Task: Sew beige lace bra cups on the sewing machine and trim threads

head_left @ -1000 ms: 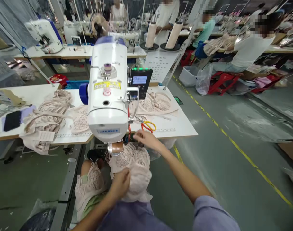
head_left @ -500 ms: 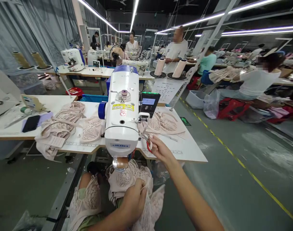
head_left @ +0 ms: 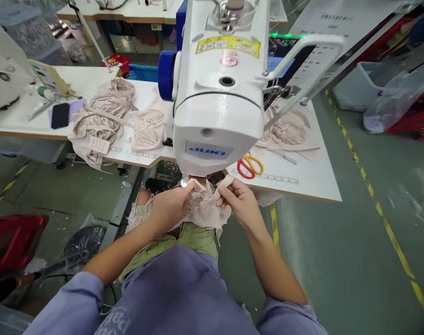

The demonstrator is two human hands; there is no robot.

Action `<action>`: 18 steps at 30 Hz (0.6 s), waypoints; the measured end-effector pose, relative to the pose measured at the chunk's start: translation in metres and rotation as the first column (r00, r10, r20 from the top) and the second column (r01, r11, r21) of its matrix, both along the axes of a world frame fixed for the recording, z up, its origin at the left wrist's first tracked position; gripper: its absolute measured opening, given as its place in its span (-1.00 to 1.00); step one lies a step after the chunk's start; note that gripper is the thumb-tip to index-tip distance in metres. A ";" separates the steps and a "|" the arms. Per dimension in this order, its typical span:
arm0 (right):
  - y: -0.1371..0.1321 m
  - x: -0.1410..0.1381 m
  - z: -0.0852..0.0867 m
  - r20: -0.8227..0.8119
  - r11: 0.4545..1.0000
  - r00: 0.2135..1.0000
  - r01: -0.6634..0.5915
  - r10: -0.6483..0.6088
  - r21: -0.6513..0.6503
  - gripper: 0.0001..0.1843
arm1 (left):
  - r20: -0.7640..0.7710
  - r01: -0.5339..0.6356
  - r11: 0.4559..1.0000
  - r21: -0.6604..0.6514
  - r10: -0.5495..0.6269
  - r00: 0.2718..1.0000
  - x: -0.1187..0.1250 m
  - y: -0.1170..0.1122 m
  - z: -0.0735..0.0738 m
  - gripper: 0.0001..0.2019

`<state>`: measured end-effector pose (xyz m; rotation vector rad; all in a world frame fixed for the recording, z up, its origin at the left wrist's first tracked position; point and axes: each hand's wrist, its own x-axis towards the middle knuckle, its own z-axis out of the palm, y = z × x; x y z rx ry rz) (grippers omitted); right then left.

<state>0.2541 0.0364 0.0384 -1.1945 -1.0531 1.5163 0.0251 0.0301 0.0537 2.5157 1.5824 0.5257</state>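
A beige lace bra [head_left: 203, 209] hangs over my lap, just below the head of a white sewing machine [head_left: 219, 116]. My left hand [head_left: 172, 208] is closed on the bra's edge, close under the needle area. On the other side, my right hand [head_left: 242, 201] pinches a pale fabric band [head_left: 223, 186] of the bra between thumb and fingers. Scissors [head_left: 250, 166] with one red and one yellow handle lie on the table just beyond my right hand, untouched. The machine head hides their blades.
A heap of beige lace garments [head_left: 102, 116] and a single lace piece [head_left: 148, 130] lie left of the machine. More lace pieces [head_left: 288, 130] rest on the right tabletop [head_left: 320, 172]. A phone [head_left: 60, 115] lies far left; a red stool [head_left: 16, 242] stands below.
My right hand has let go of the scissors, leaving them on the table, and now grips the bra's band. My left hand has raised the bra towards the machine. The view has tilted down.
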 end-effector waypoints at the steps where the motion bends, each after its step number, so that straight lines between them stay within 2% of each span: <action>1: 0.004 -0.002 -0.002 0.026 1.000 1.000 -0.010 0.010 0.014 -0.66 | 0.013 -0.013 0.999 -0.041 0.013 1.000 -0.002 0.001 0.002 -0.60; 4: 0.018 -0.007 -0.006 0.071 0.999 0.997 -0.032 0.029 0.042 -0.65 | 0.127 0.022 0.987 -0.161 -0.001 0.992 -0.008 0.004 0.004 -0.59; 8: 0.037 -0.010 -0.006 0.153 0.994 0.988 -0.031 0.015 0.108 -0.71 | 0.238 0.122 0.953 -0.277 -0.055 0.970 -0.021 0.014 -0.001 -0.57; 13: 0.056 -0.020 -0.003 0.404 0.957 0.905 0.010 -0.132 0.289 -0.82 | 0.321 0.208 0.901 -0.381 -0.082 0.944 -0.027 0.020 -0.004 -0.54; 15: 0.062 -0.024 -0.003 0.480 0.921 0.851 0.011 -0.213 0.390 -0.83 | 0.400 0.204 0.890 -0.408 -0.027 0.916 -0.023 0.017 0.000 -0.55; 18: 0.069 -0.030 -0.008 0.557 0.884 0.782 -0.016 -0.280 0.467 -0.79 | 0.537 0.147 0.880 -0.453 0.138 0.832 -0.015 0.009 0.007 -0.62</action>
